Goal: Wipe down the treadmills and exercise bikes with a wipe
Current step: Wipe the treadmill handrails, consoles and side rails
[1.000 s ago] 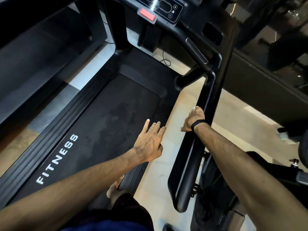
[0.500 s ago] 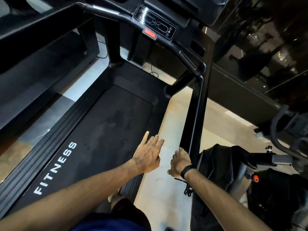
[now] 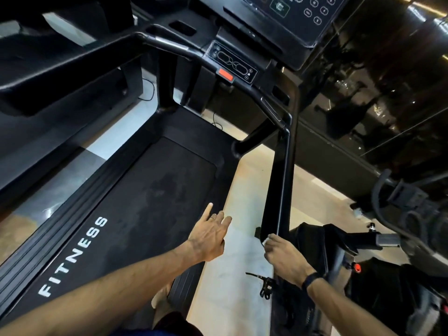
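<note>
The treadmill [image 3: 155,190] fills the view, and the right hand [image 3: 284,257] has its grip curled on a white wipe [image 3: 266,240] at the near end of the right handrail [image 3: 278,190]. Full, firm strokes along the rail would likely clean it best. The left hand [image 3: 208,236] hovers flat, fingers apart, holding nothing — the console's cup recess [image 3: 182,27] looks empty, while an exercise bike [image 3: 363,241] stands just right.

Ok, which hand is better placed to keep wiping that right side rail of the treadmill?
Right. The right hand sits at the near end of the side rail, with a bit of white wipe showing at its fingers. The left hand hangs open over the belt edge, holding nothing.
</note>
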